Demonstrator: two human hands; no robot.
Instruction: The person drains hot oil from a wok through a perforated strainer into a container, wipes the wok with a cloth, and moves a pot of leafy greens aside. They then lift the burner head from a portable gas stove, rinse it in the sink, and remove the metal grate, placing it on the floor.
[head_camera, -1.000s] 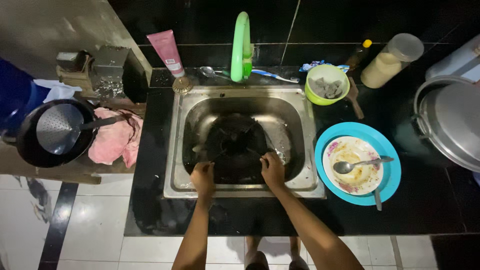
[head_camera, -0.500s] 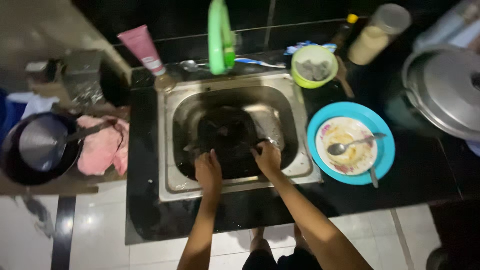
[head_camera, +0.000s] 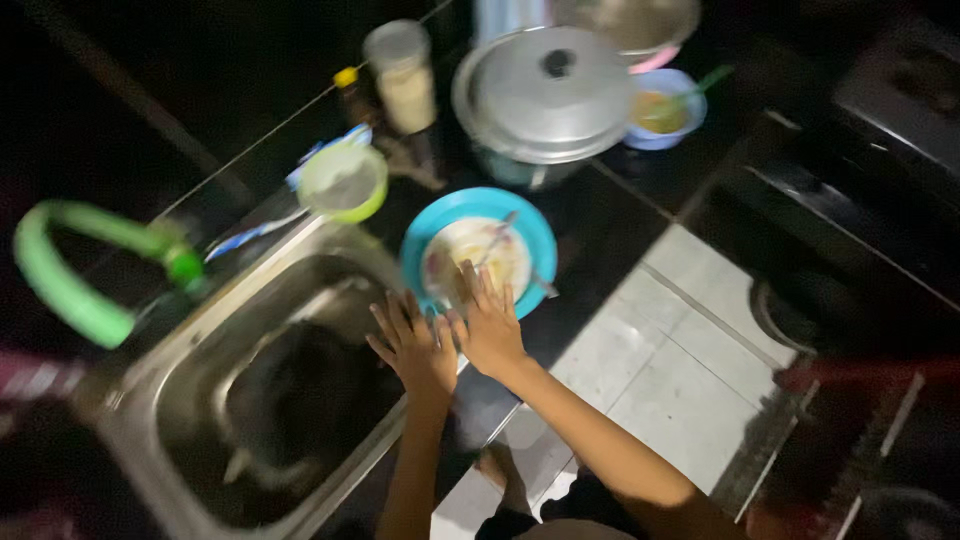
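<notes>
My left hand (head_camera: 412, 340) is spread flat over the right rim of the steel sink (head_camera: 190, 340), fingers apart, holding nothing. My right hand (head_camera: 487, 320) is also spread, its fingers reaching onto the near edge of the blue plate (head_camera: 528, 232) and the dirty white plate (head_camera: 500, 262) stacked on it. A spoon (head_camera: 497, 236) lies across the white plate. A dark blackened pan (head_camera: 300, 400) sits in the sink basin. The view is tilted and blurred.
A green curved faucet (head_camera: 70, 290) stands at left. A green bowl (head_camera: 345, 180), a lidded jar (head_camera: 402, 72), a large lidded metal pot (head_camera: 545, 90) and a small blue bowl with food (head_camera: 664, 110) sit on the black counter. White floor tiles (head_camera: 660, 370) lie at right.
Both hands let go of the dark pan in the sink and moved right to the sink rim and the plates. The camera swung and tilted sharply to the right.
</notes>
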